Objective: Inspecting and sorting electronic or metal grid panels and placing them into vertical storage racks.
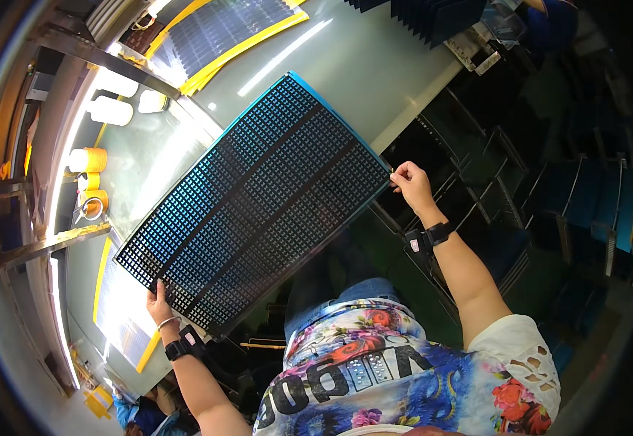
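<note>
A large dark sheet (251, 196) with a fine grid of small squares and a blue far edge is held up in front of me at a slant. Two plain dark bands run along its length. My left hand (158, 305) grips its near left end, the thumb lying on the upper face and the other fingers mostly hidden beneath. At the right corner, my right hand (412, 183) pinches the sheet's edge between thumb and fingers. The sheet's underside is hidden from view.
Beyond the sheet lies a pale, glossy table (345, 62) with yellow-edged patterned sheets (233, 36). Another yellow-edged sheet (124, 309) is at the left. White spools (111, 110) and yellow rolls (90, 160) stand nearby. Metal racks (502, 178) fill the right. Another person (142, 414) is at lower left.
</note>
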Demonstrator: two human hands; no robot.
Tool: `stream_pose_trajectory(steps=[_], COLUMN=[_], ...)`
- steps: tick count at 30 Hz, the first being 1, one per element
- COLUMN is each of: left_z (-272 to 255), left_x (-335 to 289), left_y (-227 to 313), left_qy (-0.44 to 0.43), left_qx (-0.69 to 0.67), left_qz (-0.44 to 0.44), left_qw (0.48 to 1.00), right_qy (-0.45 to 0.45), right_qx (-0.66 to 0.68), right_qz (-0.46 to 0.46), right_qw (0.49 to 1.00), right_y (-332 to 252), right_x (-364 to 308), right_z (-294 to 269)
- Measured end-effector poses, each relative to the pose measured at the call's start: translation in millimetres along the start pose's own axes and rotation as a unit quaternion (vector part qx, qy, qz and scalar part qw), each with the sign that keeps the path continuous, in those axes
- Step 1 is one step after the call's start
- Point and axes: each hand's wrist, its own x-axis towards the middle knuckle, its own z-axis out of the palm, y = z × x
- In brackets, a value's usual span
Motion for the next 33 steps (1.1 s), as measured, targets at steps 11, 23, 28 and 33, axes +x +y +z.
stream_pose_trajectory(steps=[11, 23, 28, 33], left_z=[1, -25, 3, 18], left_x=[13, 68, 85, 105], left_y=[3, -49, -41, -59], left_qy=[-0.015, -0.157, 0.012, 0.129], left_qx=[0.009, -0.105, 0.016, 0.224], left_qz=[-0.022, -0.312, -0.150, 0.072], left_qw=[1.000, 0.931, 0.988, 0.963], right_qy=[-0.027, -0.039, -0.051, -0.047], right_qx=[0.021, 0.046, -0.022, -0.073], right_qz=[0.006, 0.031, 0.011, 0.043], right_qw=[0.999, 0.998, 0.998, 0.995], right_y=[0, -29, 7, 20], right_x=[4, -2, -10, 5], right_z=[-7, 4, -27, -35])
